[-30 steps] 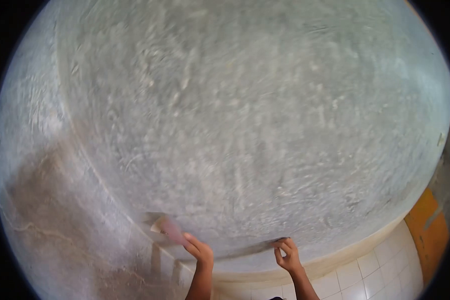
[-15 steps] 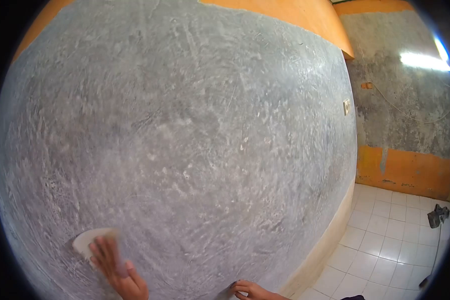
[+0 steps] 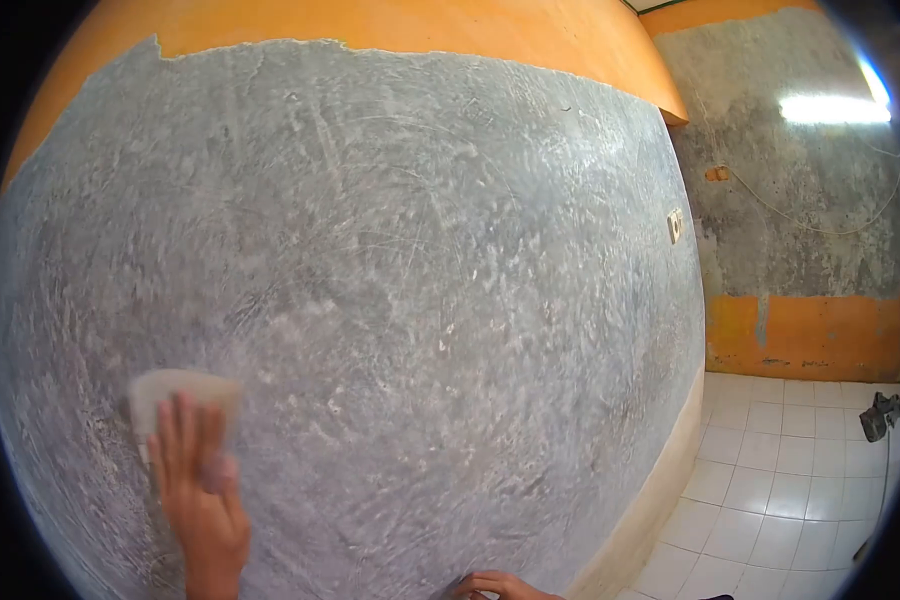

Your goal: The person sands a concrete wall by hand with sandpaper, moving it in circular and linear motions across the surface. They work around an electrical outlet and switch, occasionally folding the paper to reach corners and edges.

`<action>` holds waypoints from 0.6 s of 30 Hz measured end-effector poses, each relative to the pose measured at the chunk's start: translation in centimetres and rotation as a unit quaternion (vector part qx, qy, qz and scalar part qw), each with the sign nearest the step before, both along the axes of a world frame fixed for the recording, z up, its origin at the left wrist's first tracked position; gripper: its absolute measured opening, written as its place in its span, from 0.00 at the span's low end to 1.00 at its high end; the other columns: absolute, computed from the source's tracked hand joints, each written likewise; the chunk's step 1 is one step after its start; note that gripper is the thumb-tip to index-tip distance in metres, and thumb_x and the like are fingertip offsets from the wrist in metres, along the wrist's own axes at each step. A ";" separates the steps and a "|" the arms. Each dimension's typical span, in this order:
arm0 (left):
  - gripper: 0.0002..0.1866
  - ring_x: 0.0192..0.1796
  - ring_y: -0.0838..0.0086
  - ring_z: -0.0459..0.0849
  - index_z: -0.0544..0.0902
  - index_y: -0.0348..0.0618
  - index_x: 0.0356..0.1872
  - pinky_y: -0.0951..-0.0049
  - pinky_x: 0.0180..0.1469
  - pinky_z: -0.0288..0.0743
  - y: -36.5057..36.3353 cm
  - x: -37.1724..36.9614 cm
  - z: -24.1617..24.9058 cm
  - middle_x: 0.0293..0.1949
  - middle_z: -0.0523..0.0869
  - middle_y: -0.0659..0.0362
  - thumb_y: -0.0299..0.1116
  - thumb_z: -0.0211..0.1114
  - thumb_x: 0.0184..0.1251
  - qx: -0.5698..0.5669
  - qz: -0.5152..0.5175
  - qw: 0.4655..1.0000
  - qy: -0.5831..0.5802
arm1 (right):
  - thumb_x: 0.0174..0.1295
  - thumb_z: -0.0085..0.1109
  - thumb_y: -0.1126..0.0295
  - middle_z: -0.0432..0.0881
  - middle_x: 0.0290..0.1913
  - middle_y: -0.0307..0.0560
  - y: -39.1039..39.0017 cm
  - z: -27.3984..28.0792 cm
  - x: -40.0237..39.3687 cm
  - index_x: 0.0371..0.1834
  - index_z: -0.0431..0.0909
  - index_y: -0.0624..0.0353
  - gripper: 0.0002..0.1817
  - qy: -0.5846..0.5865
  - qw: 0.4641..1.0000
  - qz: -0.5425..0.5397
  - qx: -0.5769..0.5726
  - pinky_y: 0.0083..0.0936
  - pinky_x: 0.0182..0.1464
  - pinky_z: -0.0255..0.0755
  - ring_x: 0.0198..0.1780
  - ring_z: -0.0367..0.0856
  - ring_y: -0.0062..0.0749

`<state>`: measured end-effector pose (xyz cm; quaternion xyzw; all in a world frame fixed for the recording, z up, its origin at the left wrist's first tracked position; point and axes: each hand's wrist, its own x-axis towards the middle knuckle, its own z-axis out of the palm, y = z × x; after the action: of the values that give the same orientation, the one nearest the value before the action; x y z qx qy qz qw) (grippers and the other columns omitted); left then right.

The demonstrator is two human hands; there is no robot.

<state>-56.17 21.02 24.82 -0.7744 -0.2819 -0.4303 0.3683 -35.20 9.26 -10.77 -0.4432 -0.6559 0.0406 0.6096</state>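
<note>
My left hand (image 3: 198, 490) presses a pale sandpaper sheet (image 3: 185, 388) against the rough grey plaster wall (image 3: 400, 300). The sheet shows above and beside the fingers, which point up and are slightly blurred by motion. At the bottom edge, my right hand (image 3: 500, 584) is close to the wall with its fingers curled. Something dark shows by its fingertips, but I cannot tell what it is, as the frame edge cuts it off.
Orange paint (image 3: 410, 28) borders the plaster at the top. A wall socket (image 3: 675, 227) sits near the right corner. Beyond it are white floor tiles (image 3: 750, 490), a dark object (image 3: 881, 416) with a cord on the floor, and a back wall (image 3: 790, 200) with a loose cable.
My left hand has moved up the wall with the sandpaper sheet. My right hand shows slightly lower in the frame. The view has tilted up, showing more orange paint above.
</note>
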 end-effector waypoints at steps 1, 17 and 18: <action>0.26 0.80 0.51 0.53 0.68 0.47 0.74 0.45 0.79 0.43 0.4 0.3 0.8 0.76 0.64 0.55 0.41 0.40 0.80 0.015 -0.019 0.998 -0.056 | 0.68 0.55 0.77 0.83 0.43 0.55 -0.1 -0.1 0.6 0.46 0.81 0.63 0.08 -0.008 1.000 -0.009 0.002 0.39 0.47 0.76 0.44 0.82 0.49; 0.23 0.77 0.57 0.61 0.71 0.58 0.72 0.50 0.78 0.51 0.7 6.7 9.8 0.74 0.68 0.59 0.43 0.46 0.81 0.174 0.019 0.971 -0.160 | 0.69 0.55 0.79 0.85 0.42 0.52 -0.1 1.7 6.4 0.46 0.83 0.64 0.08 0.059 0.997 -0.038 0.022 0.32 0.46 0.77 0.44 0.84 0.41; 0.23 0.78 0.55 0.60 0.71 0.55 0.72 0.50 0.78 0.49 -0.2 7.2 9.7 0.74 0.68 0.57 0.43 0.45 0.81 0.150 -0.019 0.986 -0.068 | 0.69 0.55 0.79 0.85 0.42 0.53 -0.1 1.8 6.5 0.46 0.83 0.64 0.08 0.055 0.998 -0.032 0.028 0.32 0.46 0.77 0.44 0.84 0.41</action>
<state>-49.02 20.85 34.48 -0.6848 -0.2238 -0.5260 0.4520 -28.68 9.21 -9.02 -0.4438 -0.6077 0.0268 0.6580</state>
